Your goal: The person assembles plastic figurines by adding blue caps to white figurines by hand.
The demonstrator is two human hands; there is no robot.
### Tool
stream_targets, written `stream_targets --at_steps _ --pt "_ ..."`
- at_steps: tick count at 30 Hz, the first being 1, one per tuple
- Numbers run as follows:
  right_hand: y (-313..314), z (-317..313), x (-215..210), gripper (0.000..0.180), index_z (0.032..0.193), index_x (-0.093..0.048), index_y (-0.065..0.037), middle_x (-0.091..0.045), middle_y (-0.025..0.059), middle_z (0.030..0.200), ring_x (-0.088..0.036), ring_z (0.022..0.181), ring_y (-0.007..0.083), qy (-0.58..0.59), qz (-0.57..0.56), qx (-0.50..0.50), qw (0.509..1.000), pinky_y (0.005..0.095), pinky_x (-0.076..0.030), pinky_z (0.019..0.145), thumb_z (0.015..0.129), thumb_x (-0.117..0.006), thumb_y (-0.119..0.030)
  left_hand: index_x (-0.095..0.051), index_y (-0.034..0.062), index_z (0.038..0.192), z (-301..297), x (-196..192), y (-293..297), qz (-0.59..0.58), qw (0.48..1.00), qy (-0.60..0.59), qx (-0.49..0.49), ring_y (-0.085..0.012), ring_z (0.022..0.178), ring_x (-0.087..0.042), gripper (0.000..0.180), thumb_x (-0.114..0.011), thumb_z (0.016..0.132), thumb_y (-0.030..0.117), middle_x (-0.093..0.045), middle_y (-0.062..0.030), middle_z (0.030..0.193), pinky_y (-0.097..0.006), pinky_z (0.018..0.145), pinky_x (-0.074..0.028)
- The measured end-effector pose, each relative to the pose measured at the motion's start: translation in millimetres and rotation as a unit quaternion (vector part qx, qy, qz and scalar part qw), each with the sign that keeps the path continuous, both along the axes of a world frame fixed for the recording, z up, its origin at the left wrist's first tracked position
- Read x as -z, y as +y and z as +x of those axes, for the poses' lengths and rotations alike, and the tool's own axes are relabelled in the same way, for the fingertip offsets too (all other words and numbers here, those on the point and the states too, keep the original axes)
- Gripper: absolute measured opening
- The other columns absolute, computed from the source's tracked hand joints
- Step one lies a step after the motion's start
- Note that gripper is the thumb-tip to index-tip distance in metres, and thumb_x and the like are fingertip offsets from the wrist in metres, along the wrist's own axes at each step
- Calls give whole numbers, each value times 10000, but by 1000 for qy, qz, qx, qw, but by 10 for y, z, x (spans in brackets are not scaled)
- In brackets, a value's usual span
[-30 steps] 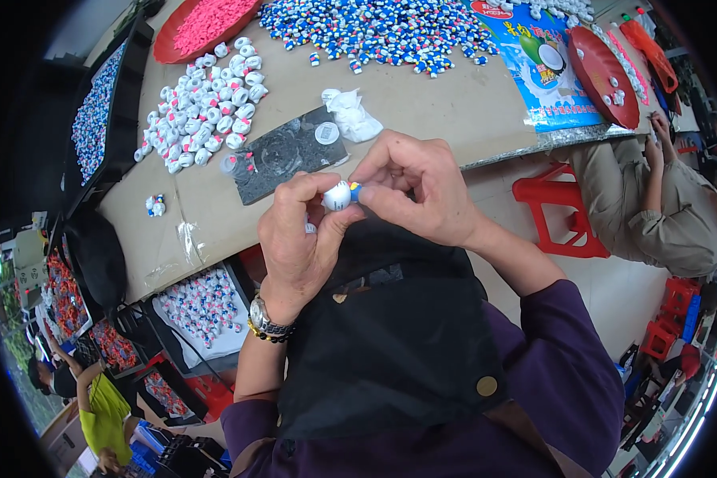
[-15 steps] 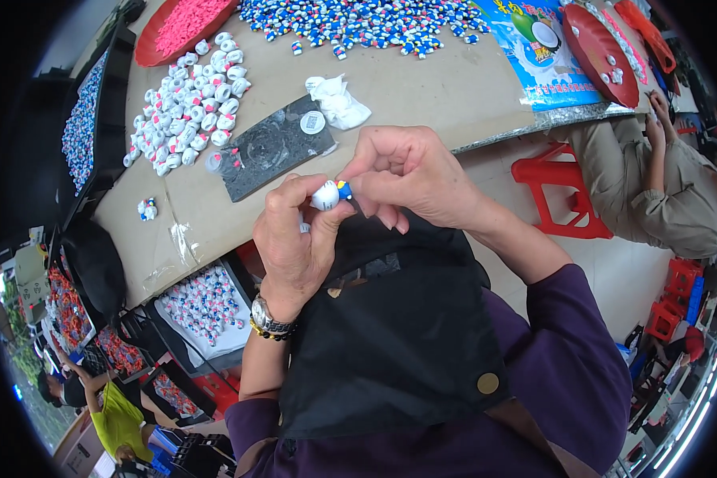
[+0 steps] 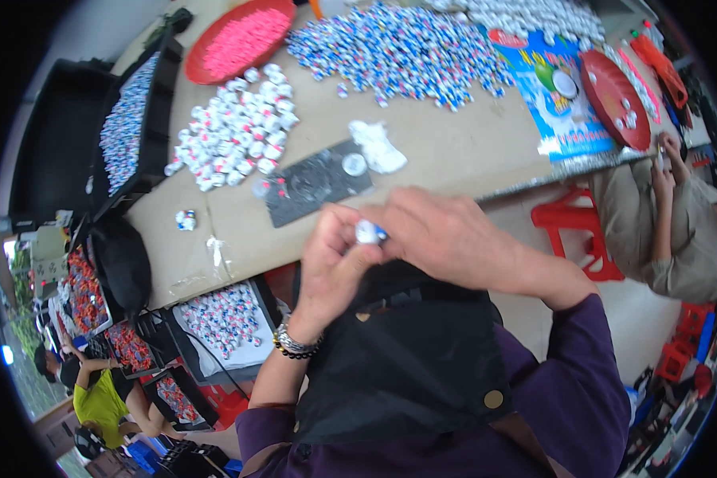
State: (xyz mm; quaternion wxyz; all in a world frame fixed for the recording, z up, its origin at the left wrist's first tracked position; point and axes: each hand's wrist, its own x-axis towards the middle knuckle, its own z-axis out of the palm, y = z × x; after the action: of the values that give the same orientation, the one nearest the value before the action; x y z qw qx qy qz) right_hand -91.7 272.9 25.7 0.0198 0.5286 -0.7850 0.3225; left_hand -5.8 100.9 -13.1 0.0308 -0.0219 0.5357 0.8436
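Observation:
A small figurine with a round white head (image 3: 366, 232) and a blue body is pinched between the thumb and fingers of my left hand (image 3: 332, 267). My right hand (image 3: 442, 235) is closed against its blue side, smeared a little by motion; its fingertips are partly hidden behind the hand. Just beyond both hands lies a dark stone slab (image 3: 315, 185) with a few pink bits and a round white sticker on it. A crumpled white tissue (image 3: 378, 146) rests at the slab's far right corner. To the left of the slab spreads a pile of white figurine heads (image 3: 235, 135).
A red bowl (image 3: 197, 70) of pink pieces stands at the far left, beside a heap of blue-and-white parts (image 3: 398, 56). Under the table edge sits a tray (image 3: 215, 362) of figurines. A co-worker (image 3: 645, 223) sits at right near a red stool (image 3: 570, 219).
The view has shifted, so the table things appear lower and further right. My right hand has turned and closed over the figurine's blue body, which showed more before.

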Motion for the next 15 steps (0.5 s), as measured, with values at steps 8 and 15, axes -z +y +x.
stream_targets --at_steps 8,15 --pt "-43 9 -194 169 911 -530 -17 -464 68 803 -572 754 181 126 93 -81 984 288 -474 471 776 -565 -114 -471 6 959 83 -136 -115 -349 933 72 50 -162 623 -553 317 -563 960 310 -543 -107 699 -319 576 -426" --pt "-112 64 -284 116 828 -504 -59 -433 50 764 -536 704 163 186 163 -125 961 274 -453 453 796 -576 -145 -504 4 825 166 -51 -98 -341 934 90 62 -223 456 -555 388 -488 993 354 -518 -125 556 -342 485 -428"
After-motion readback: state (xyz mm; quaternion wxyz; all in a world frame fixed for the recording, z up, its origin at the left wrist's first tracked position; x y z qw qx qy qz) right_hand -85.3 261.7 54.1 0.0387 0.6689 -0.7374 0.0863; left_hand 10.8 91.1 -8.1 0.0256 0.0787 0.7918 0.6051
